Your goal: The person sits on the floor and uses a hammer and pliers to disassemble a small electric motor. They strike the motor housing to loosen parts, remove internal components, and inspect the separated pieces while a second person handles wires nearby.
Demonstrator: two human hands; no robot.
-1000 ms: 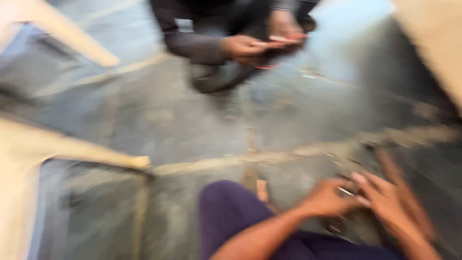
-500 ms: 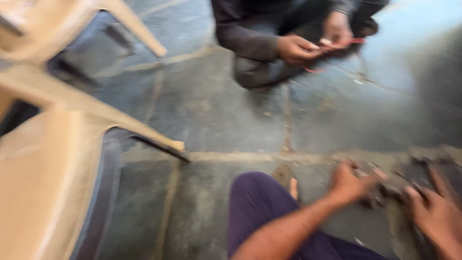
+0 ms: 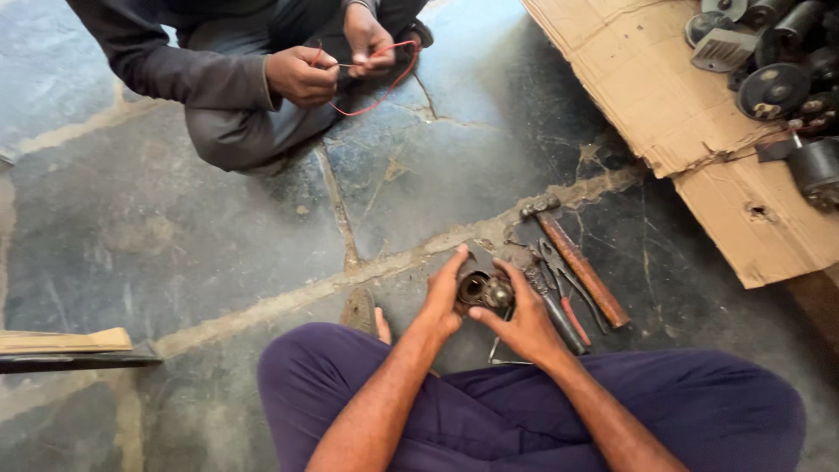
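1. We're gripping a small dark round metal motor part (image 3: 482, 290) with both hands, left hand (image 3: 444, 297) cupping it at 9 o'clock, right hand (image 3: 522, 322) pinching it at 3, just above the stone floor (image 3: 218, 227).
2. It's looking greasy, so we're probably risking a slip onto the wooden-handled hammer (image 3: 577, 262) and red-handled pliers (image 3: 559, 293) at 3 o'clock.
3. We're seeing a flattened brown cardboard sheet (image 3: 647, 79) at 1 o'clock carrying black round motor pieces (image 3: 773, 87), sitting near its edge.

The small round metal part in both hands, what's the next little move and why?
Probably keep the left hand steadying the round metal part while the right hand reaches for the pliers beside it; both hands grip it bare and tools lie close.
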